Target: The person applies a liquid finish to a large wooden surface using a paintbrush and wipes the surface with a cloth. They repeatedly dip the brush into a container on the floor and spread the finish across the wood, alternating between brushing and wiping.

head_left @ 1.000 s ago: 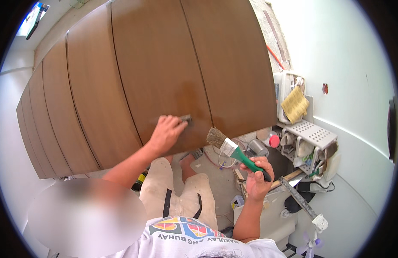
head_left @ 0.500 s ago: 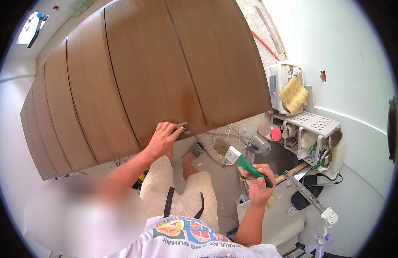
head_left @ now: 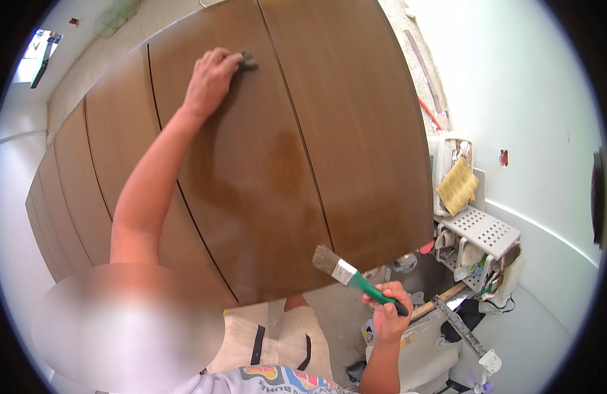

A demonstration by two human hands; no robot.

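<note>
A large brown wooden panel (head_left: 375, 131) with dark grooves across it fills the middle of the view, its surface glossy in places. My left arm is stretched out over it. Between the fingers of my left hand (head_left: 210, 82) is a small dark grey pad (head_left: 249, 61), pressed against the panel close to its far edge; whether it is cloth or sponge cannot be made out. Off the panel's near edge, my right hand (head_left: 390, 315) is closed round the green handle of a paintbrush (head_left: 346, 270). Its bristles are brownish and point up and to the left, by the panel's near edge.
To the right stands a white perforated shelf unit (head_left: 490, 230) packed with odds and ends. A yellow sandpaper sheet (head_left: 458, 186) hangs over a white container (head_left: 438, 164) behind it. A metal can (head_left: 403, 264) shows beside the panel's near right corner. White wall (head_left: 533, 118) bounds the right side.
My left hand has slid the dark pad from the panel's near edge to near its far edge. The brush stays in my right hand, slightly lower in view. The view has shifted.
</note>
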